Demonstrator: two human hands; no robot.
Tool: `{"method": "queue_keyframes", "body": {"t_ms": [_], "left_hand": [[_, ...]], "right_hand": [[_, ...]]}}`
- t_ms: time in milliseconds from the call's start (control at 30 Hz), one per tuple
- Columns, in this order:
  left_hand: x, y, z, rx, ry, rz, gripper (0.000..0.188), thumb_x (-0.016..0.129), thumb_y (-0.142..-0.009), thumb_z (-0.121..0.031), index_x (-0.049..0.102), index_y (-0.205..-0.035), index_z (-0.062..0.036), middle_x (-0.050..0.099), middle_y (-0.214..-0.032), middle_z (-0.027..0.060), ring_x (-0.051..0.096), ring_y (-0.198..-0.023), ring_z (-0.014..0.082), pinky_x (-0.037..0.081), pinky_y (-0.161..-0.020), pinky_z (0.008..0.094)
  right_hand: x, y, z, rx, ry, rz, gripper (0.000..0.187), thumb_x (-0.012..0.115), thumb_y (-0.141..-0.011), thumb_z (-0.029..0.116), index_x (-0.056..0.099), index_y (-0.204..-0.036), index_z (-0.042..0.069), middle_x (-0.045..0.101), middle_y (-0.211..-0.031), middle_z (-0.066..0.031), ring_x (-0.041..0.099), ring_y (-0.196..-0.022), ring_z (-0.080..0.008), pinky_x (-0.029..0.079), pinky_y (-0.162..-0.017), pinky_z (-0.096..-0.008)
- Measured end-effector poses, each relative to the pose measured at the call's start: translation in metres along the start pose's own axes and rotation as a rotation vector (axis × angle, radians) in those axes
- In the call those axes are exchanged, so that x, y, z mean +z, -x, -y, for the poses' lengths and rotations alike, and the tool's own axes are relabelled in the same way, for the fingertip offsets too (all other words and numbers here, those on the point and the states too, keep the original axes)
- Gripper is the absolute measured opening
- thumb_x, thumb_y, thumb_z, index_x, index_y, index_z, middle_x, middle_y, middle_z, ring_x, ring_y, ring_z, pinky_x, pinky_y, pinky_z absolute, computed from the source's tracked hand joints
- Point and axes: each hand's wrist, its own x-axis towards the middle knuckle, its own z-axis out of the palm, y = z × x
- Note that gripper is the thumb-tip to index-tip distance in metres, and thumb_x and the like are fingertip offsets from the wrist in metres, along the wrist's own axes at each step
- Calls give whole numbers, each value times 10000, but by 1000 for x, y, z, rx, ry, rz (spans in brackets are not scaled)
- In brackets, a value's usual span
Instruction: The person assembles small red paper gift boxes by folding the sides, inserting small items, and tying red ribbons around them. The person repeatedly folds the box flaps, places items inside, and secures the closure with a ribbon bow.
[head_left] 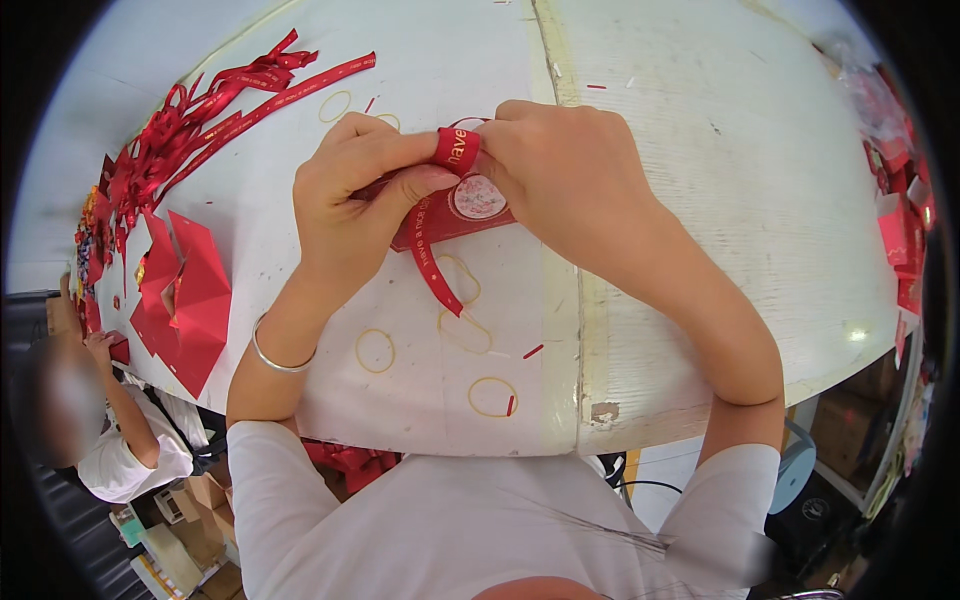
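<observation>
Both of my hands meet over a red gift box (462, 222) with a round pale sticker on its face. A red printed ribbon (432, 262) loops up between my fingers, and one tail hangs down past the box onto the table. My left hand (355, 195) has the ribbon looped over its index finger, with the thumb pressed beneath. My right hand (560, 165) pinches the ribbon beside the loop; its fingertips are partly hidden behind the knuckles. Part of the box lies hidden under both hands.
The white table (720, 220) has a taped seam. Loose rubber bands (376, 351) and ribbon scraps lie near me. Cut red ribbons (170, 140) pile at far left, above an open red box (185, 300). Red boxes (900, 230) line the right edge. Another person (130, 440) sits at left.
</observation>
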Motion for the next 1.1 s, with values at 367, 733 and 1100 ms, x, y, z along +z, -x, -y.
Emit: {"method": "queue_keyframes", "body": {"t_ms": [367,733,1100], "left_hand": [[10,-6,-11,-133,32,26,464,681,-696,71,526,-1110,-67,619,-719,36,615,-734,157,516,-673,242],[7,-13,-19,-324,85,102,530,659,-731,71,457,-1206,-47,665,-797,61,630,-796,129,501,-728,251],[3,-9,-7,-116,-18,158,139,655,-709,12,648,-831,-54,610,-768,55,558,-764,196,440,-648,305]], "right_hand": [[0,-1,-3,10,-24,4,52,647,-684,101,623,-683,55,595,-673,-103,605,-613,-272,459,-502,-357],[-9,7,-6,-52,-118,38,125,566,-783,121,537,-902,95,593,-693,-84,590,-594,-283,438,-490,-371],[-20,5,-9,-8,-284,120,235,623,-787,195,531,-970,80,616,-744,-105,600,-631,-285,456,-540,-359]]}}
